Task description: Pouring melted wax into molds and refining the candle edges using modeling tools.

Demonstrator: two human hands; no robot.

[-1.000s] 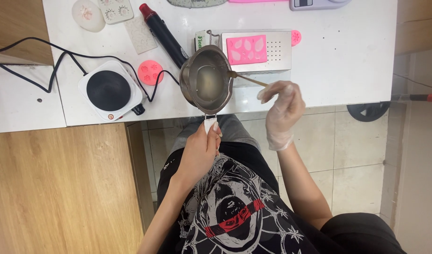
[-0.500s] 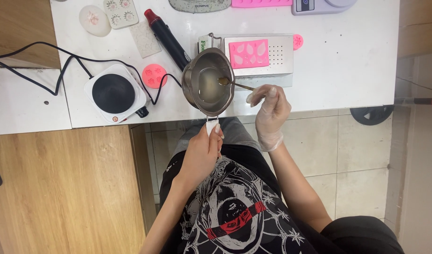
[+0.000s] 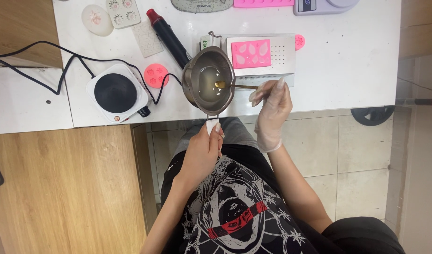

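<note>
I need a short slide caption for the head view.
Left hand holds metal pot handle; gloved right hand dips spoon in.

We see the pot at the table's near edge, spoon in it, left hand on its handle below, right hand just right of it. Hot plate sits left of the pot, round mould between them. Mould tray lies behind-right, heat gun behind-left.

Small dark scale screen, maybe blank.
</note>
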